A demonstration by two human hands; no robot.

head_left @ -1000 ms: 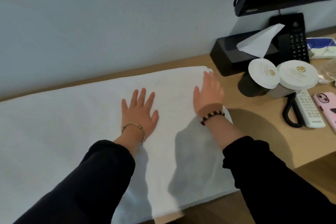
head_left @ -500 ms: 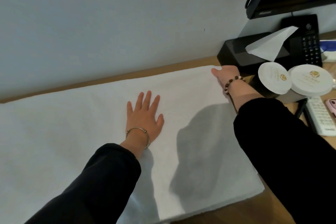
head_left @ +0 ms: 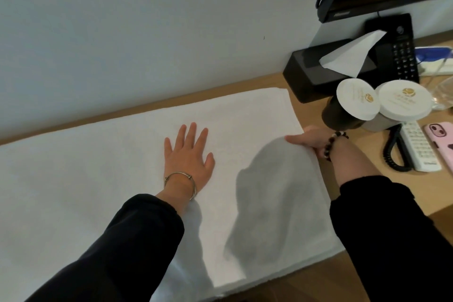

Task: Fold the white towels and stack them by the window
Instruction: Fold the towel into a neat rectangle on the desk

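Two hands are used on the white towel point(head_left: 98, 179), which is spread flat on the wooden desk point(head_left: 416, 193) by the wall. The left hand point(head_left: 187, 154) is laid flat near the middle, with its fingers straight and spread. The towel's right edge seems to be pinched by the right hand point(head_left: 310, 141), thumb on top. For a neat fold, the middle should be held down while that edge is lifted and brought over to the left until the sides match. The covered cups point(head_left: 353, 103) just beside the right hand should not be bumped.
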